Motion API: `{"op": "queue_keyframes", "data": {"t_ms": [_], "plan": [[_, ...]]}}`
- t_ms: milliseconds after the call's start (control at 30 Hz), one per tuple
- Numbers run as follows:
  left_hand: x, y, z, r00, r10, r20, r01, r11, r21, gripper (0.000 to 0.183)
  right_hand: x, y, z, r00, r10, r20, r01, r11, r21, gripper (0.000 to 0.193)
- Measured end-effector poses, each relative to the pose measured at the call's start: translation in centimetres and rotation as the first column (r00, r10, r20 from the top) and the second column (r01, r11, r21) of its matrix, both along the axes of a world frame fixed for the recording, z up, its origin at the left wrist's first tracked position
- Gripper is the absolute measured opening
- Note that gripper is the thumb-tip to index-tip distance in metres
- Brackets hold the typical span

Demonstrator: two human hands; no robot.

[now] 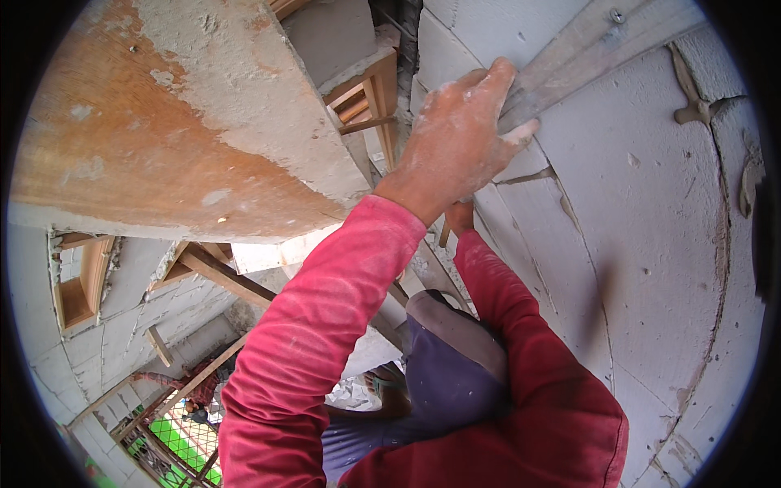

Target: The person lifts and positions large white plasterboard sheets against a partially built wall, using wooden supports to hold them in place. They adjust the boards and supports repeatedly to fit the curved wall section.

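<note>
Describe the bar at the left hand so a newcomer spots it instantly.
Start at the wall of grey blocks filling the right side. Near its top, the left hand holds the lower end of a long pale bar slanting up rightward. Unlike the neighbouring blocks, it's narrow and bears a shiny screw head.

White dust powders my left hand (453, 130), and the bar (590, 63) in its grip is streaky pale grey. My sleeves (313, 325) are pinkish red, marked whitish. My trousers (451, 382) are dark blue with a grey knee. The wall (651, 211) is greyish white, crossed by brownish-grey lines. The board (187, 154) is orange-brown, blotched grey-white; bright green shows through dark crisscross mesh (175, 443).
</note>
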State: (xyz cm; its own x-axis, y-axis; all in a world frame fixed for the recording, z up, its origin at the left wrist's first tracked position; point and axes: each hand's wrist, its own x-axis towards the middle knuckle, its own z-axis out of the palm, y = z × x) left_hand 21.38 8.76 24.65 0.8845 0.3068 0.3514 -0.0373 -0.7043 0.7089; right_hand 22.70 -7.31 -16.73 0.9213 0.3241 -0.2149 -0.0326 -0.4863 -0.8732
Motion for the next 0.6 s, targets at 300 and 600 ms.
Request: {"op": "queue_keyframes", "data": {"t_ms": [300, 600], "plan": [[-0.1, 0.0, 0.0, 0.999, 0.019, -0.035, -0.019, 1.0, 0.002, 0.057, 0.8, 1.0, -4.7, 0.992, -0.108, 0.07, 0.077, 0.932, 0.355, 0.032], [-0.1, -0.1, 0.0, 1.0, 0.004, -0.03, -0.004, 1.0, 0.015, 0.051, 0.9, 1.8, -6.3, 0.977, -0.139, 0.162, 0.085, 0.949, 0.305, 0.033]]}}
